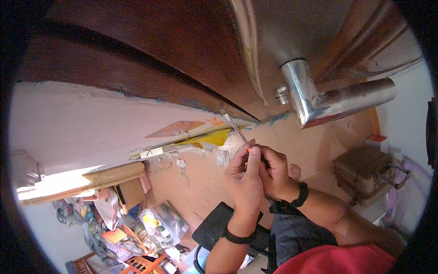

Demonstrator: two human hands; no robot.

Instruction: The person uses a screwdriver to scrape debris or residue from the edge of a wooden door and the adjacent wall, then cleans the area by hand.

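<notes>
In front of me, both hands are brought together around a flat-blade screwdriver [237,128]. Its metal shaft points up and to the left, and a bit of orange shows where the shaft meets the handle. My left hand [246,182] is closed on the handle with the thumb lying along it. Close against it on the right, my right hand [277,177] is closed too, its fingers curled at the handle. Most of the handle is hidden by the hands. Beyond the blade stands a dark brown wooden door [182,50] with a shiny metal lever handle [315,100] and a small metal knob [282,95].
A brown suitcase [362,169] stands at the right. Lower left are plastic bags [98,239] and household clutter. A black stool or seat [219,226] is just below my hands. Whitish debris [181,163] lies on the tan floor [200,182] along the wall.
</notes>
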